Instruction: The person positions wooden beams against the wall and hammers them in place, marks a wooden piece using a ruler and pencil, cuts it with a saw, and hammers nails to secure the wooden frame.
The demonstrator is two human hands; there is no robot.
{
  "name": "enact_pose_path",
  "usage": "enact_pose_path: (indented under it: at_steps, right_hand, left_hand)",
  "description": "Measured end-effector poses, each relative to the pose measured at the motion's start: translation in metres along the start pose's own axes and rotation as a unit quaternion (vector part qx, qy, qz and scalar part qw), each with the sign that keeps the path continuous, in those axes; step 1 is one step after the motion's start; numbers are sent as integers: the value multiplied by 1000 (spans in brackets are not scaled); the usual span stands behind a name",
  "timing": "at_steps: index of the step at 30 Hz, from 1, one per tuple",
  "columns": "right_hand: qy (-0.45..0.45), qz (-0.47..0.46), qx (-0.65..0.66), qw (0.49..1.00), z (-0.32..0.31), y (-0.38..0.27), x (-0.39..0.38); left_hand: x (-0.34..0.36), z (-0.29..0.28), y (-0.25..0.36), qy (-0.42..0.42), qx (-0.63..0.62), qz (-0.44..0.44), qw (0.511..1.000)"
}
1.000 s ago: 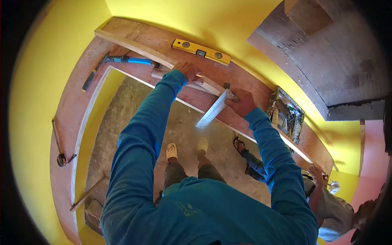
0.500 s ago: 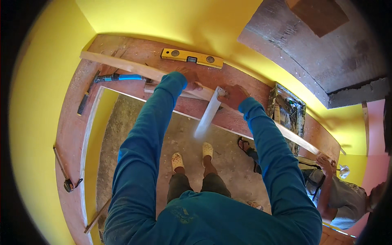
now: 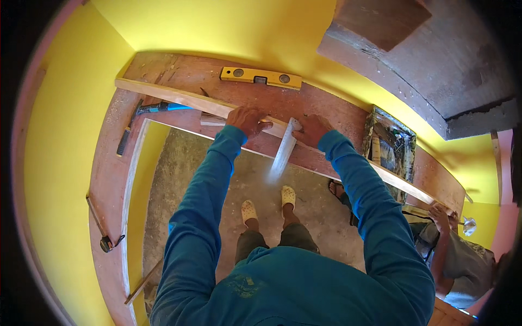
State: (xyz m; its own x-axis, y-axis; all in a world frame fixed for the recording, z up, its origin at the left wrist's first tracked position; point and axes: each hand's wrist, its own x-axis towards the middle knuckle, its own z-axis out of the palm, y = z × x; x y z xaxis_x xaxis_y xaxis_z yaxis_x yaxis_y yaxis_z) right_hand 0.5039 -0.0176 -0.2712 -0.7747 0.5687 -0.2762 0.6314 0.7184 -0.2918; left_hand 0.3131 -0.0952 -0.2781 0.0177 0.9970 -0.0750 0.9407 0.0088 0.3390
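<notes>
Over front edge of bench [image 3: 331,108], right hand [image 3: 312,130] pinching flat metal tool [image 3: 283,153], perhaps square, lower end blurred. Hammer [image 3: 125,136] at left. Left hand [image 3: 248,120] curled over long wooden plank [image 3: 176,97] running lengthwise along bench; co-worker's hand [image 3: 438,214] at plank's right end. Beyond: 1 yellow spirit level [image 3: 272,79], then yellow wall [image 3: 217,27].

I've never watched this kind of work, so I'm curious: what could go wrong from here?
The pale bar in the right hand appears to jut past the counter; if it slipped, it might drop toward the clogs. A co-worker's hand is at the strip's far end; a nudge there could shift it in the left hand.
</notes>
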Motion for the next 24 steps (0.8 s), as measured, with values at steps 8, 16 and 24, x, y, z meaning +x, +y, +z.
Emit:
enact_pose_path:
  at_steps: [8, 16, 24]
  right_hand:
    - [97, -80, -16, 992, 21, 10, 11]
    - [45, -20, -26, 998, -5, -10, -5]
    - [22, 1, -20, 1000, 2, -3, -2]
  left_hand:
    - [-1, 4, 3, 10, -24, -24, 999]
    - [-37, 17, 14, 339, -235, -8, 911]
    - [-96, 44, 45, 257, -457, -66, 849]
